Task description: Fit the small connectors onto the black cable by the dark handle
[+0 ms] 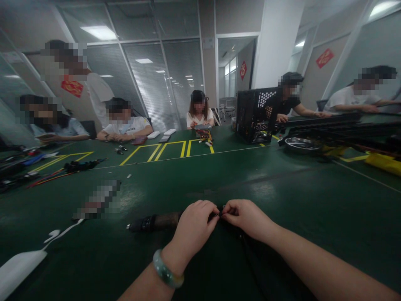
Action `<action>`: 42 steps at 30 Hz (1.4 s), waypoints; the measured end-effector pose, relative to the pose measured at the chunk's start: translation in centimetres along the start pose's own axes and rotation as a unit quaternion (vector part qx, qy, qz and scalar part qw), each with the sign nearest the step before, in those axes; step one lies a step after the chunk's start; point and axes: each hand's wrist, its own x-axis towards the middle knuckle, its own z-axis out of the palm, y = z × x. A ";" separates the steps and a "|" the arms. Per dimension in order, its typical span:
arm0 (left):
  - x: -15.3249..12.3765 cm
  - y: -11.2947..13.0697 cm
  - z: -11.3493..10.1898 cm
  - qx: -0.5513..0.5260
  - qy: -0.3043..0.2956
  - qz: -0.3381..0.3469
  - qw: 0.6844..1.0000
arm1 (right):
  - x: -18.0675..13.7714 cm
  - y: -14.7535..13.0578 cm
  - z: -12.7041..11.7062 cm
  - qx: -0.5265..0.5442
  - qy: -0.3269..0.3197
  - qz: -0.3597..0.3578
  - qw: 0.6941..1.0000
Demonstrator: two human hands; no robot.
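Observation:
My left hand point(194, 221), with a green bangle point(166, 271) at the wrist, is closed in a pinch. My right hand point(246, 215) meets it fingertip to fingertip, also pinching. Something small and dark lies between the fingertips, too hidden to name. Under my left hand a dark cylindrical tool like an electric screwdriver point(156, 222) lies on the green table point(175, 175), its metal tip pointing left. My left hand covers its other end. A dark strip or cord, hard to make out, runs toward me below my right hand.
A blurred-out flat device point(102, 196) on a white cable lies to the left, near a white object point(20, 271). Beyond are coloured wires point(50, 177), a black computer case point(257, 115) and a round metal dish point(302, 145). Several people sit around the table; one stands.

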 end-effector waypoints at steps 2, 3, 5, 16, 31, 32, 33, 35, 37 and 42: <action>0.0 0.0 0.0 0.000 0.001 0.001 1.000 | 0.1 0.1 0.0 0.002 0.000 -0.001 1.000; 0.0 0.0 0.0 0.000 0.000 0.001 1.000 | 0.1 0.1 0.1 0.004 -0.001 -0.002 1.000; 0.0 0.0 -0.1 -0.001 0.000 -0.005 1.000 | 0.2 0.3 0.1 0.010 -0.002 -0.006 1.000; -0.1 -0.1 -0.1 0.023 0.023 0.026 0.999 | 0.2 0.1 -0.1 -0.032 0.003 -0.014 0.999; 0.1 -0.4 0.2 0.021 0.000 0.006 1.000 | 0.2 0.0 0.0 -0.049 0.025 -0.031 0.998; 0.1 -0.4 0.2 0.019 -0.003 0.000 1.000 | 0.2 0.0 0.0 -0.050 0.027 -0.030 0.998; 0.2 -0.4 0.1 0.018 -0.005 -0.004 1.000 | 0.2 0.0 0.0 -0.050 0.027 -0.029 0.998; 0.2 -0.3 0.1 0.018 -0.003 -0.014 1.000 | 0.2 0.0 -0.1 -0.052 0.026 -0.027 0.998; 0.2 -0.2 0.0 0.020 0.000 -0.022 1.000 | 0.2 0.0 -0.2 -0.052 0.022 -0.027 0.998; 0.1 -0.2 0.0 0.012 -0.008 -0.014 1.000 | 0.2 0.2 -0.4 -0.040 -0.002 -0.023 0.999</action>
